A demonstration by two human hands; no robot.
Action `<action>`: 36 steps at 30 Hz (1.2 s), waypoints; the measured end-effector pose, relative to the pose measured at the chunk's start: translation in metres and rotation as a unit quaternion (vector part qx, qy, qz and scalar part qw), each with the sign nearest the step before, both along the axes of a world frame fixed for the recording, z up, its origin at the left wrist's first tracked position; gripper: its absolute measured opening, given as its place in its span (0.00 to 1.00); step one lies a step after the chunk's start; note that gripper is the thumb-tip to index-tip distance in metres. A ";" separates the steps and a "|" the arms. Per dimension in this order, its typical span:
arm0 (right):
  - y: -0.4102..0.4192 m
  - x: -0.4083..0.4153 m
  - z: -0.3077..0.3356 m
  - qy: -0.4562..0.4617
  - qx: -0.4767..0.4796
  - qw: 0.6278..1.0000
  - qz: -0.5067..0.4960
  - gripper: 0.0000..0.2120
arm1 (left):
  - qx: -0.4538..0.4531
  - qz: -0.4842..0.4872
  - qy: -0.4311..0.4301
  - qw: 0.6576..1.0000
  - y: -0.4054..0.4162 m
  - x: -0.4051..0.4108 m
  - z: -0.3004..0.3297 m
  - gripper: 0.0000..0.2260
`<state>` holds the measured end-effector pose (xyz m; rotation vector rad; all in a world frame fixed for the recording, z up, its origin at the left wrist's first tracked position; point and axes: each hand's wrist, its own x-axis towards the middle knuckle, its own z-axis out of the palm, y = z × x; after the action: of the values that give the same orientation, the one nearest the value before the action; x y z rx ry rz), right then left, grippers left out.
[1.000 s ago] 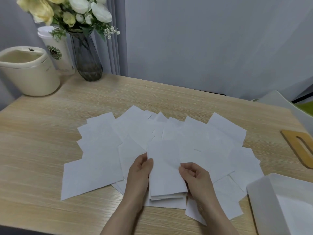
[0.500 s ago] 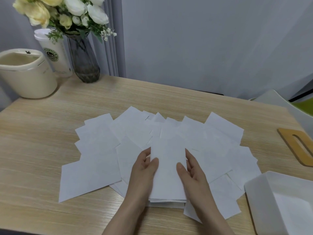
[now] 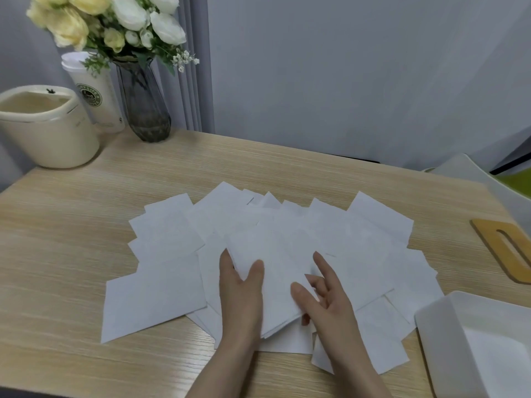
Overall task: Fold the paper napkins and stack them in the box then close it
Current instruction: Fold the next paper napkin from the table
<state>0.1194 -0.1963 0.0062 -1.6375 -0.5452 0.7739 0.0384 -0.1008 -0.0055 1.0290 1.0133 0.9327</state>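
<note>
Several white paper napkins lie fanned out and overlapping on the wooden table. A folded napkin sits on top of the pile near the front, tilted to the left. My left hand grips its left edge, thumb on top and fingers under. My right hand holds its lower right corner, index finger stretched out over the paper. The open white box stands at the right front corner, with white paper inside.
A wooden lid with a slot lies at the right edge. At the back left stand a cream tub, a paper cup and a glass vase of flowers. A grey wall rises behind the table.
The folded napkin has been turned from upright to tilted left and lifted a little. Both hands shifted from pressing flat on it to gripping its edges.
</note>
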 end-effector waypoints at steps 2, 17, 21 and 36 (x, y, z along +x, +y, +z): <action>0.000 -0.003 -0.002 0.013 0.015 1.000 -0.018 0.31 | -0.004 0.027 -0.016 1.000 0.000 0.002 0.000 0.18; -0.010 0.043 0.016 -0.013 0.005 0.999 0.042 0.23 | -0.057 -0.131 0.014 0.990 0.026 -0.027 0.008 0.19; -0.009 0.038 0.009 0.072 0.076 0.994 -0.044 0.24 | -0.042 -0.047 -0.002 0.998 0.013 -0.018 0.009 0.20; -0.022 0.038 0.009 -0.031 0.078 0.994 -0.069 0.34 | -0.024 -0.033 -0.059 0.997 -0.016 0.004 0.019 0.21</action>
<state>0.1573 -0.2186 0.0149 -1.5396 -0.5173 0.5658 0.0429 -0.1172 0.0140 0.9509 0.8939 0.8994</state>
